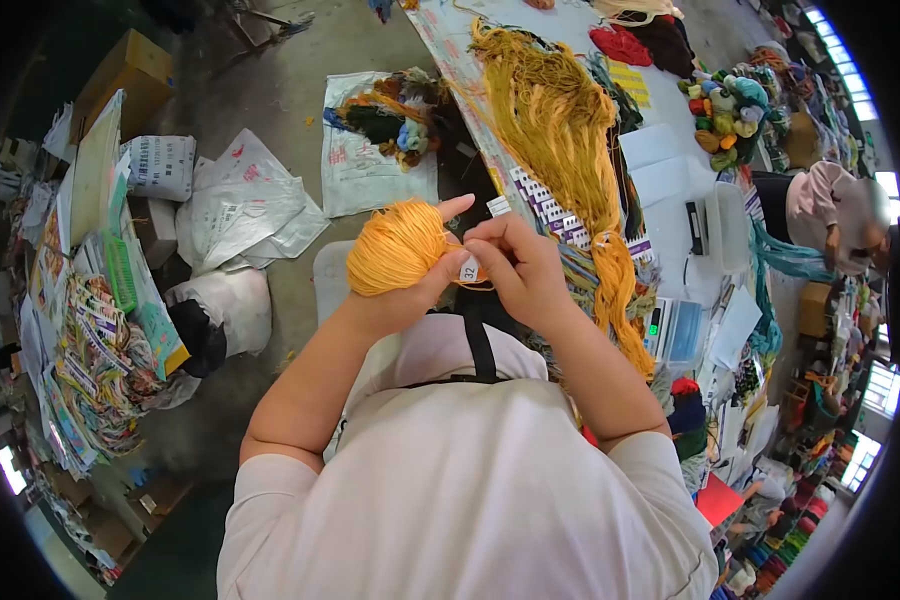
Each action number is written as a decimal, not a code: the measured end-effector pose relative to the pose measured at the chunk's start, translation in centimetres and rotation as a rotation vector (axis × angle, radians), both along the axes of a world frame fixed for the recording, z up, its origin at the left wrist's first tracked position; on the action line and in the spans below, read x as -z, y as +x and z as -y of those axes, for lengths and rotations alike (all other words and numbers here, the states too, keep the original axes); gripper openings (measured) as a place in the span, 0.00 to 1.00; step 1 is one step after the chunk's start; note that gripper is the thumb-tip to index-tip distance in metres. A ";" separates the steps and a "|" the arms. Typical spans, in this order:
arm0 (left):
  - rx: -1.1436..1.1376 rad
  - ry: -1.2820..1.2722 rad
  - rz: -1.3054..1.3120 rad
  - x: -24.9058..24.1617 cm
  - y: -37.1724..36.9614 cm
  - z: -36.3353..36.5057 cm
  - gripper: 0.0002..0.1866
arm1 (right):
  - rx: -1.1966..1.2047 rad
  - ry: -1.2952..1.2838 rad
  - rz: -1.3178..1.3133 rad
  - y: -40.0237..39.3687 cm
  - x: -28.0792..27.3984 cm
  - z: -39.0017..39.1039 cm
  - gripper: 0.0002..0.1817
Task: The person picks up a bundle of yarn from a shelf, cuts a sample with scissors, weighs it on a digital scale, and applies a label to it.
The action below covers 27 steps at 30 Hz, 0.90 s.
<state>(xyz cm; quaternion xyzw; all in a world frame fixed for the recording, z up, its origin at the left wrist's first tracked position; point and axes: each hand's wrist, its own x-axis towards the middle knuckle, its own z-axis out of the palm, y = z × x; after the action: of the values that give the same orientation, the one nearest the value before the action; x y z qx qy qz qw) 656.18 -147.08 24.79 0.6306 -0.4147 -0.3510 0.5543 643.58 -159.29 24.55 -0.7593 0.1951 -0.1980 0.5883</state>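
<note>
Head view: left grip [410,302] cupping yarn [397,248], right grip [532,275] pinched at label [469,270].

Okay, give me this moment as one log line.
left hand: holding round yellow-orange yarn ball | right hand: at small white paper tag marked 32 | white table: long golden yarn hank

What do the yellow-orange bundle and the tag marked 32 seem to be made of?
Yellow-orange bundle: thread, softly glossy, since fine strands catch the light; the fibre itself is unclear. Tag: probably paper or sticker stock, flat white, with dark print.
</note>
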 end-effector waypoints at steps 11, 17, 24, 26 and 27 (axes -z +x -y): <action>0.122 0.030 -0.212 -1.1 -0.5 -0.4 0.21 | -0.208 -0.863 0.138 -2.2 -2.9 1.8 0.11; 0.142 0.245 -1.120 -0.7 -0.1 -0.1 0.09 | -0.216 -0.968 0.224 -3.0 -1.5 1.9 0.16; 0.094 0.170 -0.705 0.1 -1.5 0.0 0.06 | 0.120 0.455 0.049 -3.2 -1.9 -0.3 0.08; 0.090 0.155 -0.505 0.1 -1.5 0.2 0.05 | 0.071 0.669 -0.044 -2.9 -2.6 -0.1 0.07; 0.089 0.193 -0.566 -0.1 -1.3 0.4 0.04 | 0.082 0.566 -0.020 -3.0 -1.6 -0.2 0.06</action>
<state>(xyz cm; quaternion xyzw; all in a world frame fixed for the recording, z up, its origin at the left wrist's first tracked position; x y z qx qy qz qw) 654.90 -147.43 24.92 0.5387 -0.2358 -0.5744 0.5695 640.58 -159.09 26.12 -0.5580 0.2791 -0.1519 0.7665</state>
